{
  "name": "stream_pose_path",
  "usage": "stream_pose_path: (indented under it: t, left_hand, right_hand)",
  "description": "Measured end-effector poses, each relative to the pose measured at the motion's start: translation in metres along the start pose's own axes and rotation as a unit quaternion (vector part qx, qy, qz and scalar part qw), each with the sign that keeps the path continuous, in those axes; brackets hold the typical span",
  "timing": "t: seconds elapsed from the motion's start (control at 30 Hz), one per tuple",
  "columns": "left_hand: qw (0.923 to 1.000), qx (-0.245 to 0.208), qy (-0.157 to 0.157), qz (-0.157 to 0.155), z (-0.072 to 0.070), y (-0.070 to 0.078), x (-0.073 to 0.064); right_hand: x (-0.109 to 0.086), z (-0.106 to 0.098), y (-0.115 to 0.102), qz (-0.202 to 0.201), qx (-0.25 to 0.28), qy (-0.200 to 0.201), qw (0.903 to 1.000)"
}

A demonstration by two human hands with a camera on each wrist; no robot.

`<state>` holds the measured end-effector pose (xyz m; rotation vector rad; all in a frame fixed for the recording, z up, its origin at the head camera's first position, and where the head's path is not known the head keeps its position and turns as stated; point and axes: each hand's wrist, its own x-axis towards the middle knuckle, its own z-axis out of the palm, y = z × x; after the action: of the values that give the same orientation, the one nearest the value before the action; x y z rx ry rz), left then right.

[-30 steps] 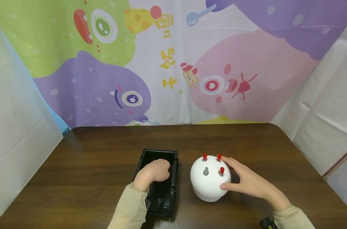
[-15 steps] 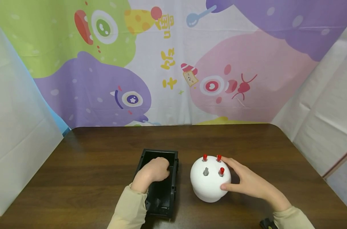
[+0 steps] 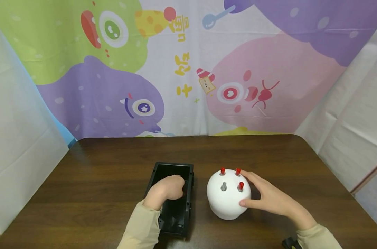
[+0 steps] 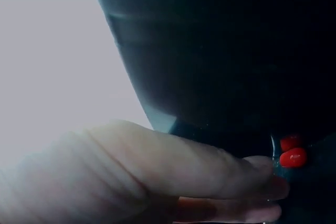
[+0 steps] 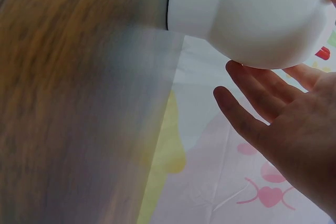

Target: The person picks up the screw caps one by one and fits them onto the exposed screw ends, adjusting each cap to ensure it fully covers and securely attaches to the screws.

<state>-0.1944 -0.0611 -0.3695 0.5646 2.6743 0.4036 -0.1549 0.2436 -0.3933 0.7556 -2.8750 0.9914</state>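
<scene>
A white ball with a narrower base stands on the table. Three of its short posts wear red caps; one grey post is bare. My right hand holds the ball's right side, thumb at the front and index finger near the back. In the right wrist view, the ball meets some of the fingertips, while one finger stands apart. Inside a black tray, my left hand reaches down with bent fingers. Small red pieces lie by its fingertips in the left wrist view; whether they are pinched is unclear.
The brown wooden table extends around both objects. A printed cartoon curtain hangs behind its far edge, with white cloth at the sides. Near the right sleeve lies a small black object, partly hidden.
Inside the tray, my left hand rises slightly, then shifts lower again. My right hand and the white ball stay in place.
</scene>
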Motion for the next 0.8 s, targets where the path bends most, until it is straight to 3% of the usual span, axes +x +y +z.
stream_pose_path:
  t: [0.13, 0.27, 0.53, 0.8]
  left_hand:
    - [0.9998, -0.013, 0.015, 0.000, -0.004, -0.003, 0.000]
    - [0.9992, -0.019, 0.030, 0.019, -0.005, -0.006, 0.000]
    - [0.9978, -0.031, -0.025, 0.053, 0.000, -0.009, 0.008]
    - [0.9973, -0.040, -0.036, 0.050, 0.004, -0.009, 0.010]
  right_hand:
    - [0.000, 0.000, 0.000, -0.001, -0.001, 0.001, 1.0000]
    - [0.000, 0.000, 0.000, -0.002, -0.001, 0.002, 1.0000]
    - [0.000, 0.000, 0.000, 0.000, 0.004, -0.003, 1.0000]
    - [0.000, 0.000, 0.000, -0.001, 0.004, -0.002, 1.0000]
